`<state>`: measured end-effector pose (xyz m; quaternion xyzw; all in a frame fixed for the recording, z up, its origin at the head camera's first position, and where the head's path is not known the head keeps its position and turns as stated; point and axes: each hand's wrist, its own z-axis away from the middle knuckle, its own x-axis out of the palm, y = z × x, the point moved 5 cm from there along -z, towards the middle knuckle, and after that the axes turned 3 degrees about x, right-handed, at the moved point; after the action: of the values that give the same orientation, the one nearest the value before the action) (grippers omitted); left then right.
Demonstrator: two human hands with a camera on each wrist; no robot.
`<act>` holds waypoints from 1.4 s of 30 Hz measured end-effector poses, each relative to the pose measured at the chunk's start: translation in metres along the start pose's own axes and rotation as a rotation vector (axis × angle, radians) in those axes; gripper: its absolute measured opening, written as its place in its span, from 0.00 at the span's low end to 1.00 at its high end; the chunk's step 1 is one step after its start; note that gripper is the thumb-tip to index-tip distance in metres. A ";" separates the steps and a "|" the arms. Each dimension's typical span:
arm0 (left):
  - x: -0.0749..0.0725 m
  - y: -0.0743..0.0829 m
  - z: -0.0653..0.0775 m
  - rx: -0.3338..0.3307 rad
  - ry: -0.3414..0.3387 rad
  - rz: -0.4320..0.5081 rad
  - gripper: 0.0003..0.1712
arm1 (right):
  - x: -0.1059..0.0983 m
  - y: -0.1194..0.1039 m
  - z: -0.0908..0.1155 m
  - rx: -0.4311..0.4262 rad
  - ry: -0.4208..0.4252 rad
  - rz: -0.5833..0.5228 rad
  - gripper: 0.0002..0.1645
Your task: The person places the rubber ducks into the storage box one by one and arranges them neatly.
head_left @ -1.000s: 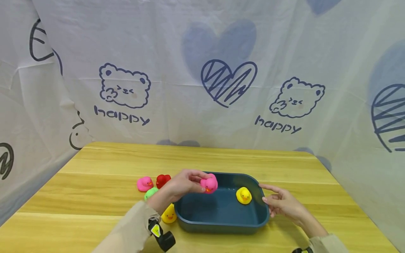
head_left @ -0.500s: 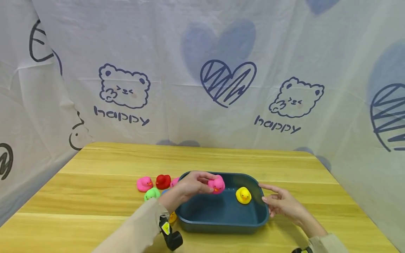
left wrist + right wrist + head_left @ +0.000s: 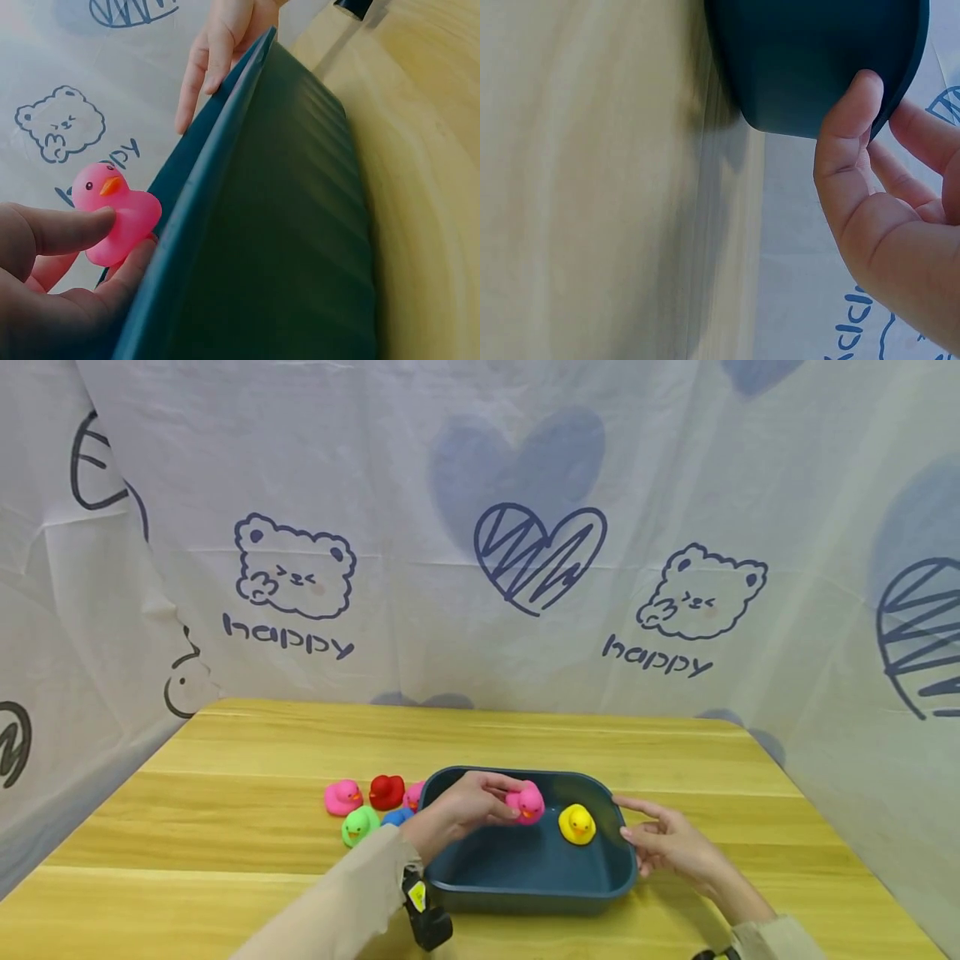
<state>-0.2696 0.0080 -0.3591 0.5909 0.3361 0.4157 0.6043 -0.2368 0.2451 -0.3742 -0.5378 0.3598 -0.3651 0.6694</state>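
Observation:
My left hand (image 3: 468, 810) holds a pink rubber duck (image 3: 527, 803) between thumb and fingers, over the inside of a deep dark blue-green tray (image 3: 525, 900). In the left wrist view this pink duck (image 3: 124, 214) faces upright beside the tray's rim. A yellow rubber duck (image 3: 577, 824) sits on the tray's floor toward the right. At the tray's right end, my right hand (image 3: 675, 843) holds the rim. Up close in the right wrist view, one digit of the right hand (image 3: 892, 225) presses the outer wall while others lie at the edge.
Left of the tray, several rubber ducks stand on the wooden table (image 3: 225, 827): pink (image 3: 343, 797), red (image 3: 387, 792), green (image 3: 360, 825), blue (image 3: 397, 817) and another pink duck (image 3: 414, 796), partly hidden. A printed cloth (image 3: 420, 527) hangs behind.
My left hand has moved right with the pink duck, farther over the tray. Its forearm now hides the yellow duck left of the tray. The right hand and tray stay in place.

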 end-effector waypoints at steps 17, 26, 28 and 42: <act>0.003 -0.016 -0.007 -0.117 -0.006 -0.036 0.25 | 0.001 0.001 0.002 0.007 0.000 -0.012 0.39; 0.003 -0.024 -0.007 -0.145 -0.015 -0.054 0.26 | 0.002 0.001 0.002 -0.015 -0.007 -0.019 0.38; 0.003 -0.025 -0.007 -0.153 -0.017 -0.075 0.25 | 0.002 0.000 0.002 -0.013 -0.004 -0.017 0.39; -0.002 -0.025 -0.005 -0.200 0.041 -0.165 0.24 | 0.002 0.000 0.001 -0.022 -0.001 -0.011 0.38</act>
<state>-0.2726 0.0098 -0.3847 0.4892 0.3527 0.4082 0.6854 -0.2350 0.2439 -0.3742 -0.5472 0.3605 -0.3648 0.6615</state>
